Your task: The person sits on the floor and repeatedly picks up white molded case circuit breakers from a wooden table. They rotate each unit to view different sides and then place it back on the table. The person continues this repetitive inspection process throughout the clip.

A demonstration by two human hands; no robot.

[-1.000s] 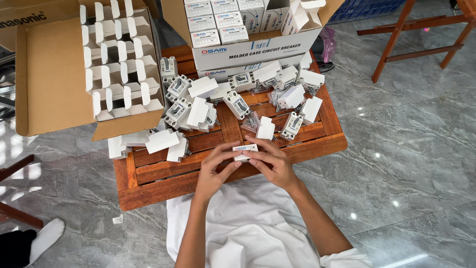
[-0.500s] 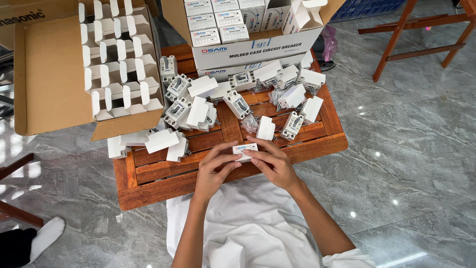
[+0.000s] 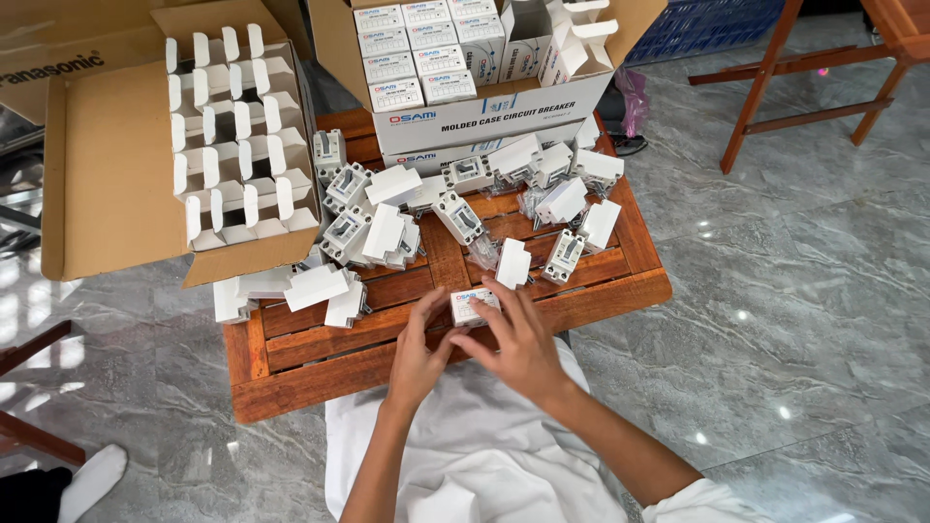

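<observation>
Both my hands hold one small white carton (image 3: 471, 305) over the near edge of a low wooden slatted table (image 3: 291, 358). My left hand (image 3: 418, 354) grips its left end and my right hand (image 3: 519, 341) its right end, fingers curled around it. Beyond the carton lies a heap of white and grey switch units (image 3: 455, 215) and small white boxes (image 3: 318, 288) spread across the table.
An open cardboard box (image 3: 116, 174) of empty upright white cartons sits at the left. A second open box (image 3: 484, 102) of packed white cartons stands at the table's far side. Wooden stool legs (image 3: 775, 77) rise at the back right. The floor is grey marble.
My hands and the small carton stay in nearly the same spot; only the fingers shift slightly on the carton.
</observation>
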